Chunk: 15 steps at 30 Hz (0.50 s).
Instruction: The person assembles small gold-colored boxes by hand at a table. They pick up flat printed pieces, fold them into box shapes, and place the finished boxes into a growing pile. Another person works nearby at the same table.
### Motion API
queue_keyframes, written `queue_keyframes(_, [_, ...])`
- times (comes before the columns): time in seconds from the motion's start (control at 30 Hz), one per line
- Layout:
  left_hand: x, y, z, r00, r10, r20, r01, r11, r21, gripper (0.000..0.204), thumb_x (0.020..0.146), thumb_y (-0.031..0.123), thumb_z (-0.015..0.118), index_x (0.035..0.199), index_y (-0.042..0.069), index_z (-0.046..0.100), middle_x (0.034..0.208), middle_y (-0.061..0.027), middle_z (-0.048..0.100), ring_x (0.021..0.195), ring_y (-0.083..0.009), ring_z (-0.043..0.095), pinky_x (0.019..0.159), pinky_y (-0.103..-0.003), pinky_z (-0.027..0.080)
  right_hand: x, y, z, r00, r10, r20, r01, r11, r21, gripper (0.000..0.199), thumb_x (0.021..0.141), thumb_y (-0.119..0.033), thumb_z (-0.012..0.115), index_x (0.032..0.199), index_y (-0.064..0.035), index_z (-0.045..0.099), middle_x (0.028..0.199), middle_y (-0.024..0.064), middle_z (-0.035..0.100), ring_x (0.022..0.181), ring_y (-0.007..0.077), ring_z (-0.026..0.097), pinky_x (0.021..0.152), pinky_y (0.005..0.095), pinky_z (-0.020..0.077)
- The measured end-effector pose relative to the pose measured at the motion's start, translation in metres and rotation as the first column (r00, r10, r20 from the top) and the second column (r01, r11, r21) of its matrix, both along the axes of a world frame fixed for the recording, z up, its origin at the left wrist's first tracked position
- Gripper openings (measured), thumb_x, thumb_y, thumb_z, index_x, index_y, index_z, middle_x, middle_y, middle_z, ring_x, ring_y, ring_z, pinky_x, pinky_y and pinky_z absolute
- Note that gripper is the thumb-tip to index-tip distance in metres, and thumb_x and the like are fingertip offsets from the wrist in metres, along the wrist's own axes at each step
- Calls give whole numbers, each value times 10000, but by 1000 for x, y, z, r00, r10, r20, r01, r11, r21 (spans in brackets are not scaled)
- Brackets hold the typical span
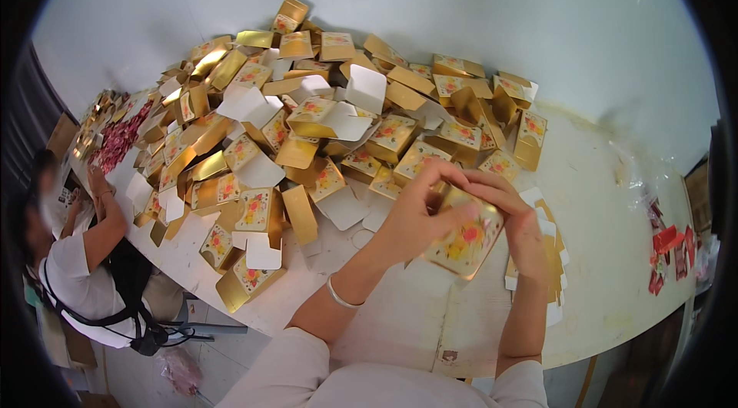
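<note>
Between my two hands, above the near part of the table, is a small gold box (463,245) with a red and yellow flower print. My left hand (421,212) grips it from the left, thumb across its printed face. At its upper right edge, my right hand (507,212) curls its fingers over the top. The box's far side is hidden behind my fingers. Right beside my right forearm lies a stack of flat gold and white box blanks (552,254), partly covered by that arm.
A large heap of gold flower-print boxes (315,112), many with white flaps standing open, covers the table's left and middle. Red packets (673,243) and clear plastic (638,166) lie at the far right. Two people (84,277) work at the left, near a pile of dark red packets (121,135).
</note>
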<state>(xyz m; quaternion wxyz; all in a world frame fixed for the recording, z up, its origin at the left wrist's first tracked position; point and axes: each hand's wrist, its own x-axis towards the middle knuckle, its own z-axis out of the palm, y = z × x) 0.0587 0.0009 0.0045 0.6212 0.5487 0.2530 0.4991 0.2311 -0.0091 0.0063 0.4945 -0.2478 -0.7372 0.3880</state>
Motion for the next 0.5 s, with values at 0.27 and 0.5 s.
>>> queue_keyframes(0.27, [-130, 90, 110, -587, 801, 116, -229, -302, 925, 732, 660, 315, 734, 1248, 58, 381, 1184, -196, 457, 1145, -316, 381, 959, -496, 260, 58, -13, -11, 874, -485, 25, 482, 859, -171, 382, 926, -299, 375, 1058, 14, 552, 1083, 122, 550, 1033, 232, 501, 901, 341, 376])
queue_keyframes(0.5, [-54, 18, 73, 458, 886, 67, -517, 205, 831, 528, 797, 148, 611, 1250, -6, 388, 1300, -140, 378, 1207, -241, 346, 1038, -380, 192, 130, -4, -71, 361, -796, 485, 790, 538, 295, 208, 810, -175, 557, 923, -2, 585, 937, 148, 572, 898, 320, 529, 759, 362, 433])
